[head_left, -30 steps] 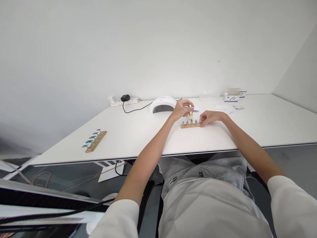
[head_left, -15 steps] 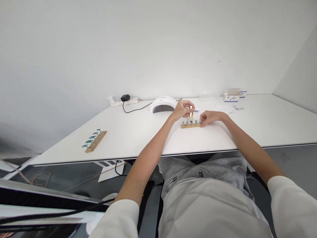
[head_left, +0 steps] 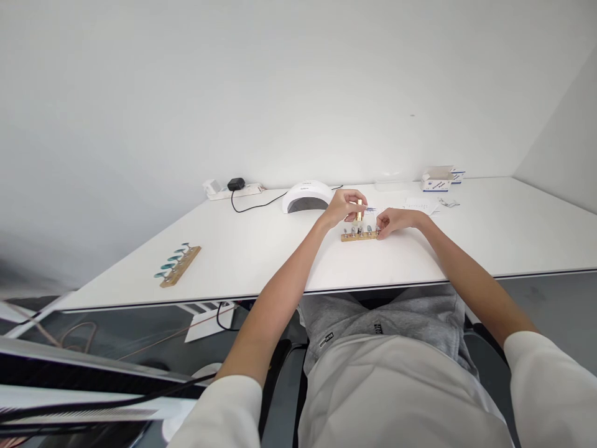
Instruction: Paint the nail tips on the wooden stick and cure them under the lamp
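My left hand (head_left: 345, 205) pinches a small bottle with a gold cap (head_left: 359, 213), apparently nail polish, just behind a wooden nail tip stand (head_left: 352, 238). Several small nail tips (head_left: 369, 229) stand upright in a row on that bar. At its right end, my right hand (head_left: 395, 219) is closed with thumb and fingers on the bar, close to the last tip. A second wooden stand (head_left: 180, 270) with teal nail tips (head_left: 171, 261) lies apart at the left of the table.
Behind my left hand sits a white nail lamp (head_left: 308, 188), its cord running to a black adapter (head_left: 236, 184) on a power strip (head_left: 252, 190). Papers (head_left: 420, 205), a small packet (head_left: 448, 202) and an opened white-and-blue box (head_left: 437, 182) lie at the back right of the white table (head_left: 261, 249).
Almost nothing differs. The gold-capped bottle in my left hand appears very slightly shifted over the stand; my right hand keeps its place.
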Tool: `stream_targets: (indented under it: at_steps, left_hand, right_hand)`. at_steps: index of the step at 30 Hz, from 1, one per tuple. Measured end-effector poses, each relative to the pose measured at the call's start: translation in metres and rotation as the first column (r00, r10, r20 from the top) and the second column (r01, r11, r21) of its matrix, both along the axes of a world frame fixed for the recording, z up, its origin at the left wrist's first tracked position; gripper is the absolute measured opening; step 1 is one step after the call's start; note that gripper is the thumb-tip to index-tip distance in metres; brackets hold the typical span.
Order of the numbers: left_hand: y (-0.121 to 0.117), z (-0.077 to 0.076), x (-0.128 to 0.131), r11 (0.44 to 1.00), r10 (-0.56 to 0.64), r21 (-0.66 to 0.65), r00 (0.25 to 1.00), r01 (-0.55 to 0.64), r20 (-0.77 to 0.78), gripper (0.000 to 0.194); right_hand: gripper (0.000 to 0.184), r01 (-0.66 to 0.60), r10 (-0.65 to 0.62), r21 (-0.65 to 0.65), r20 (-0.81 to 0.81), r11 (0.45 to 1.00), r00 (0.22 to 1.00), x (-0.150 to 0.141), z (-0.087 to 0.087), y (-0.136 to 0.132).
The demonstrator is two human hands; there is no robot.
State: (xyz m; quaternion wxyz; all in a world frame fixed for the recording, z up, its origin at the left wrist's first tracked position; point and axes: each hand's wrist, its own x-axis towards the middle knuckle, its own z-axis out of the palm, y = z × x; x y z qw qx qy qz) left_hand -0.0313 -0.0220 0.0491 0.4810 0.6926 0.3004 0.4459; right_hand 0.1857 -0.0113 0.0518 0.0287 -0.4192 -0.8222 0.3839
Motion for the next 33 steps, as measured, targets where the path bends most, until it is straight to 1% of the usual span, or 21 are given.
stream_targets:
  at_steps: [5,7,15,20,22,27,33]
  left_hand:
    - [0.0028,-0.0019,0.0008,0.994,0.106,0.033,0.992,-0.108,0.073,0.019]
    - [0.0042,-0.0028,0.0011,0.99,0.125,0.049,0.988,-0.13,0.09,0.019]
    - [0.0066,-0.0045,0.0011,0.987,0.125,0.09,0.989,-0.131,0.074,0.021]
    - [0.0052,-0.0034,0.0011,0.985,0.12,0.113,0.987,-0.132,0.106,0.022]
    - [0.0044,-0.0028,0.0009,0.986,0.106,0.114,0.989,-0.118,0.101,0.023]
    - [0.0036,-0.0023,-0.0001,0.996,0.031,0.079,0.999,-0.032,0.022,0.025]
    - [0.0035,-0.002,-0.0006,0.998,-0.036,0.051,0.999,0.035,0.0,0.029]
  right_hand:
    - [0.043,-0.006,0.006,0.001,-0.001,1.0,1.0,-0.0004,0.0016,-0.0027]
    - [0.043,-0.006,0.006,0.0,-0.002,1.0,1.0,-0.0005,0.0019,-0.0032]
    - [0.042,-0.004,0.004,-0.004,0.002,1.0,1.0,-0.0011,0.0028,-0.0031]
    - [0.042,-0.001,0.001,-0.006,0.003,1.0,1.0,-0.0004,0.0015,-0.0019]
    - [0.042,-0.002,0.002,-0.004,0.004,1.0,1.0,-0.0002,0.0006,-0.0009]
    - [0.042,0.001,-0.001,0.003,0.014,1.0,1.0,-0.0002,0.0003,-0.0004]
    - [0.043,0.0,0.0,0.007,0.016,1.0,1.0,-0.001,0.0026,-0.0029]
